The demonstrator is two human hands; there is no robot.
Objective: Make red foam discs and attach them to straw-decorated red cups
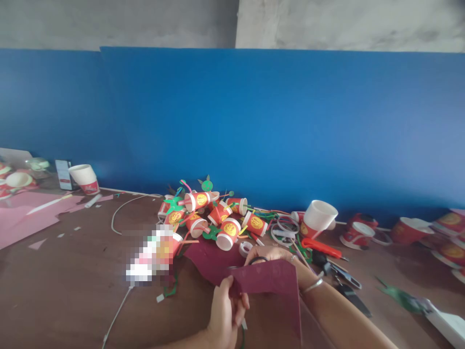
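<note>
A sheet of maroon paper [271, 278] hangs in front of me, its far part spread toward the pile of cups. My left hand [227, 308] pinches its near edge between thumb and fingers. Behind the raised part of the sheet, my right hand [271, 254] is closed on scissors [258, 260]; a black handle loop shows, and the blades are mostly hidden by the paper. Beside that hand lies a small white roll of tape [245, 248]. Just beyond are red paper cups [228, 232] with yellow prints, green paper pieces and straws, heaped together.
A blurred-out device [150, 254] with a white cable [118, 310] lies left. Pink paper [29, 215] covers the far left. To the right are a white cup [319, 215], a red-handled tool [321, 247], a utility knife [345, 276] and a glue gun [436, 315]. A blue partition [232, 121] stands behind.
</note>
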